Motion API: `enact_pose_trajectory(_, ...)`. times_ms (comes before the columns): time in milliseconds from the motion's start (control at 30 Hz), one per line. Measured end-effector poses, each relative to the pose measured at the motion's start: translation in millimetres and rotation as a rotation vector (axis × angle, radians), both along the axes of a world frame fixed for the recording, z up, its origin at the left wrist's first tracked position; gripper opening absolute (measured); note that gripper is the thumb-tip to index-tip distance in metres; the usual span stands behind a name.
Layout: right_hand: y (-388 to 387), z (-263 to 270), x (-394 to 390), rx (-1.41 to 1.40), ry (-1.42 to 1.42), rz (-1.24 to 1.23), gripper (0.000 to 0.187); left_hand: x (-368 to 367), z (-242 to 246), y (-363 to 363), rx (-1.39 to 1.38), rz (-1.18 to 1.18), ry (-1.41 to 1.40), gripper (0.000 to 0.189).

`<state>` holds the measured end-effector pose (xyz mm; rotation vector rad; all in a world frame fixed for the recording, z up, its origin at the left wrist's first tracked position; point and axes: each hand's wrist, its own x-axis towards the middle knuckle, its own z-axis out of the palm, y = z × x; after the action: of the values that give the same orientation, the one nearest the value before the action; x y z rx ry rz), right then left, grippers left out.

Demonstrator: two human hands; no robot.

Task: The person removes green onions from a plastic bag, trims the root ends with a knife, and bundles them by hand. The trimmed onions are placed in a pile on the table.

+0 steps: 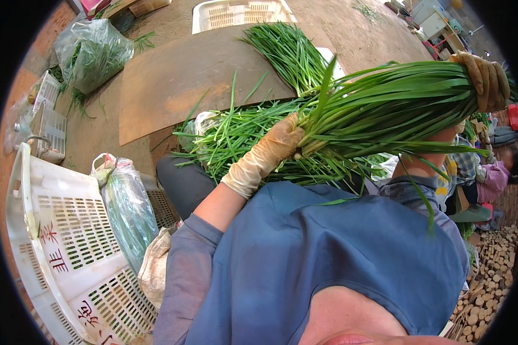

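Observation:
A thick bundle of green Chinese chives (397, 103) is stretched between my two gloved hands. My left hand (285, 136), in a stained pale glove, grips the pale stem ends. At the leaf end, my right hand (485, 82) closes round the bundle at the upper right. Loose chives (241, 133) are heaped beneath and beside the bundle, over my lap. Beyond them, a smaller pile of chives (289, 56) rests on the right part of a brown board (177, 73), stems towards me.
White plastic crates (69, 215) stand at the left, bearing writing, beside a filled plastic bag (129, 207). Another crate (244, 15) is behind the board. A clear bag of greens (95, 51) sits far left. At right are a seated person (492, 181) and stacked logs (487, 280).

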<state>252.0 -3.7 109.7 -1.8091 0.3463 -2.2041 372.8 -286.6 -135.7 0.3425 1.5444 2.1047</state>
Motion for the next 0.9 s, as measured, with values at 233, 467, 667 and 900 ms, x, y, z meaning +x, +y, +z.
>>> enact_pose_trajectory(233, 3, 9, 6, -0.262, 0.084, 0.204, 0.019, 1, -48, -41, -0.785, 0.301, 0.693, 0.013)
enact_pose_trajectory(467, 11, 9, 22, -0.096, 0.183, 0.049, 0.022, -12, -47, -74, -0.796, 0.371, 0.743, 0.036)
enact_pose_trajectory(667, -2, 19, 21, -0.062, 0.242, 0.067, 0.022, -31, -15, -26, -0.231, 0.494, 0.526, 0.044)
enact_pose_trajectory(900, -12, 24, 18, -0.089, 0.314, 0.057, 0.016, -35, -2, -14, -0.024, 0.235, 0.345, 0.022)
